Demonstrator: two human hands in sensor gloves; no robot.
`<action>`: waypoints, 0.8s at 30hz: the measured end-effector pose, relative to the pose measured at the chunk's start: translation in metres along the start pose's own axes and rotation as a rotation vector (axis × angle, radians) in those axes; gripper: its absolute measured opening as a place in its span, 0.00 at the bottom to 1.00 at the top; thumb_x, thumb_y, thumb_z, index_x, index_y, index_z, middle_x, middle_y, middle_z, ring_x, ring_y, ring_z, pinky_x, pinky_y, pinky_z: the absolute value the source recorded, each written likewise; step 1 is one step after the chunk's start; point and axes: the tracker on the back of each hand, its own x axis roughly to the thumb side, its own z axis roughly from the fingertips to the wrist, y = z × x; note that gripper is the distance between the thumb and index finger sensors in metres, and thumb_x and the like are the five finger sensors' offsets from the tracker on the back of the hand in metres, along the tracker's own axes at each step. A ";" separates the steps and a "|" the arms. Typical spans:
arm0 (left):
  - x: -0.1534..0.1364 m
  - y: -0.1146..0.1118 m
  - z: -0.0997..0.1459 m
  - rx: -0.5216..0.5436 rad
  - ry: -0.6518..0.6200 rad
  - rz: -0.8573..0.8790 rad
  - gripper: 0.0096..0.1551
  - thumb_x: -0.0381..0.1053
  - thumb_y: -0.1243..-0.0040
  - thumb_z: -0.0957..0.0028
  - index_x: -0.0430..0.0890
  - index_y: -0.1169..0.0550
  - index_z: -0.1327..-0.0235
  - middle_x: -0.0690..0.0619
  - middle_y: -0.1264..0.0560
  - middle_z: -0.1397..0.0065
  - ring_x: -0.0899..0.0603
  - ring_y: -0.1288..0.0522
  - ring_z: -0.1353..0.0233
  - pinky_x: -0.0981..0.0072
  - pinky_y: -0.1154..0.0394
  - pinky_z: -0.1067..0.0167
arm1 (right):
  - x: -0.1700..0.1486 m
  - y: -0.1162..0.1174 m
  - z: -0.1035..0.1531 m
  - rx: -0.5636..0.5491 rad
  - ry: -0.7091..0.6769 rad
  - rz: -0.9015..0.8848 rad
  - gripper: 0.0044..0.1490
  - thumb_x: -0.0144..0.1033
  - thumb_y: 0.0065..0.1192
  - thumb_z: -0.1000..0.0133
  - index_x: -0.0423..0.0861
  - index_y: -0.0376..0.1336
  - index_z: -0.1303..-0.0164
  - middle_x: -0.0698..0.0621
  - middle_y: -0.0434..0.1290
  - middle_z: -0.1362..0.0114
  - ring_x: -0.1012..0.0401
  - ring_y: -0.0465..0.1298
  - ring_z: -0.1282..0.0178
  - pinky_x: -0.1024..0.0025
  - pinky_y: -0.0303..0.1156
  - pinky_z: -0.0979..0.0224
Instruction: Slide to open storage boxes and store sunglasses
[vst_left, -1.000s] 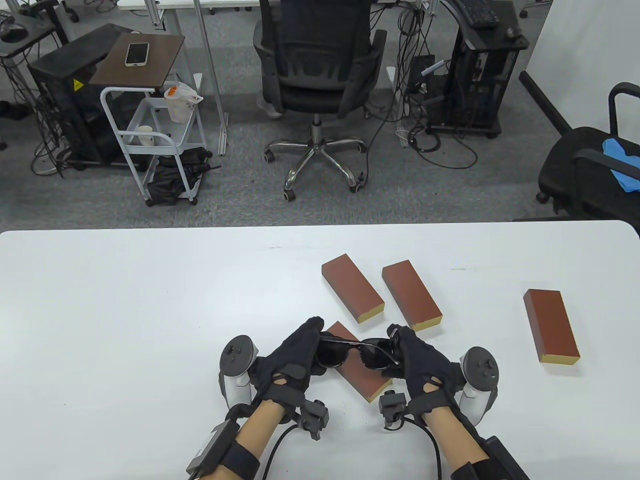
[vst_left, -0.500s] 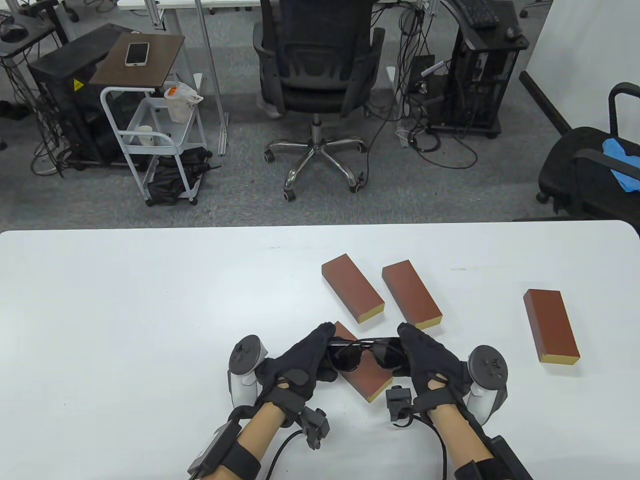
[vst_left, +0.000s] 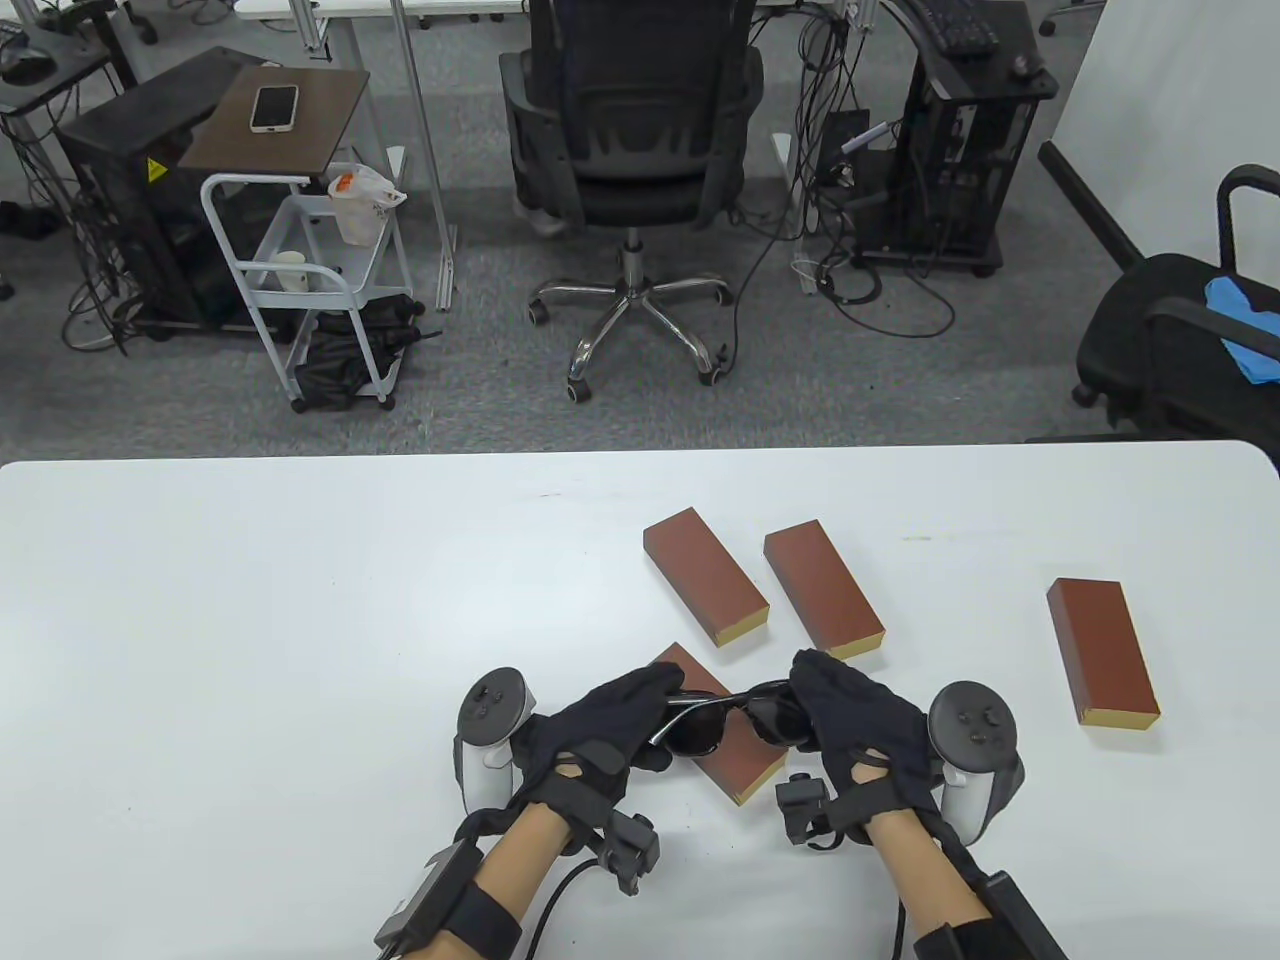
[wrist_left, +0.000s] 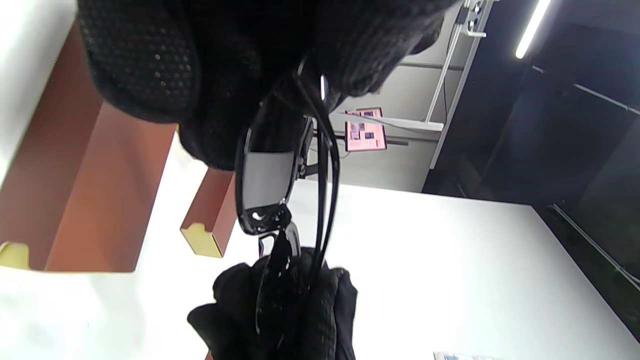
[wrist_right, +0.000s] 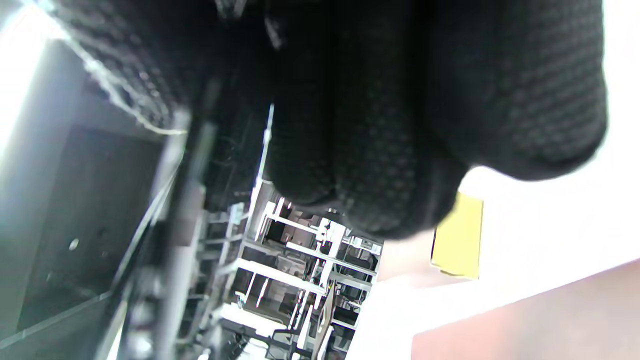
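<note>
Both hands up off the table (vst_left: 250, 620), holding the sunglasses (vst_left: 722, 718) between them near the front edge, a bit right of centre. Left hand (vst_left: 600, 730) has fingers curled round the left end of the frame; right hand (vst_left: 850, 725) has fingers curled over the right end. Glasses are held above the nearest storage box (vst_left: 735, 765), which lies on the table diagonally under them, its yellow end pointing toward the front edge. Cannot tell whether the glasses touch that box.

Left wrist view: sunglasses (wrist_left: 272, 185) edge-on, one dark lens and the thin temple arms visible, running from the left hand's fingers (wrist_left: 150, 65) at top down to the right hand (wrist_left: 280, 310) at the bottom. Right wrist view is mostly blurred glove fingers (wrist_right: 400, 125); grip detail not readable there.

Three more storage boxes, all brown with yellow ends, all look shut: two side by side just behind the hands, left one (vst_left: 705, 575) and right one (vst_left: 823, 588), and a third (vst_left: 1102, 650) well apart toward the right edge.

Behind the table: office chair (vst_left: 635, 150), white cart (vst_left: 300, 290), phone (vst_left: 274, 107) on a small brown top.
</note>
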 end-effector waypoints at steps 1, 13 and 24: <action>-0.001 0.000 0.000 0.003 0.005 0.009 0.26 0.48 0.37 0.49 0.47 0.19 0.36 0.43 0.17 0.37 0.42 0.13 0.46 0.47 0.18 0.49 | 0.003 0.001 0.001 0.001 -0.042 0.049 0.31 0.52 0.72 0.61 0.49 0.72 0.51 0.46 0.86 0.55 0.50 0.87 0.60 0.58 0.85 0.59; -0.007 0.003 0.000 -0.006 0.016 -0.065 0.26 0.47 0.35 0.50 0.47 0.18 0.38 0.43 0.16 0.38 0.41 0.13 0.47 0.46 0.18 0.49 | 0.055 0.032 0.030 0.133 -0.731 0.688 0.27 0.46 0.73 0.61 0.55 0.72 0.51 0.46 0.75 0.37 0.46 0.72 0.35 0.48 0.69 0.32; -0.008 0.002 -0.002 -0.063 0.017 -0.174 0.26 0.47 0.34 0.52 0.46 0.16 0.39 0.42 0.15 0.40 0.41 0.12 0.48 0.46 0.18 0.51 | 0.062 0.052 0.046 0.240 -0.885 1.002 0.24 0.41 0.72 0.62 0.50 0.73 0.55 0.46 0.80 0.49 0.50 0.78 0.46 0.50 0.74 0.40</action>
